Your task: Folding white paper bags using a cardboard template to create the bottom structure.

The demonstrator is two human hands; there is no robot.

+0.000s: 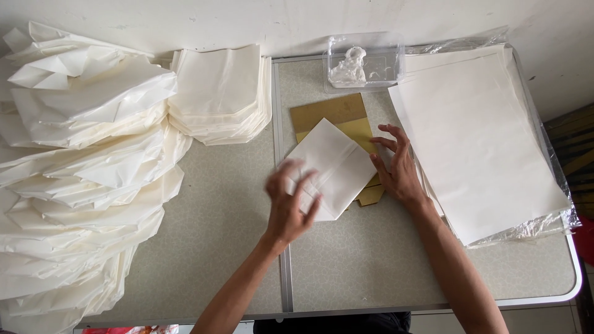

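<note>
Both hands on white folded paper [327, 168] over tan board [334, 116]

A clear plastic tray [365, 60] sits at the desk's [216, 229] far edge; heaps of folded white paper bags [86, 167] fill the left

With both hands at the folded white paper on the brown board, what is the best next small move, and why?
Probably press the left hand flat on the folded white paper: it is blurred over the near corner, while the right hand touches the far edge, and the paper lies skewed on the brown board.
</note>
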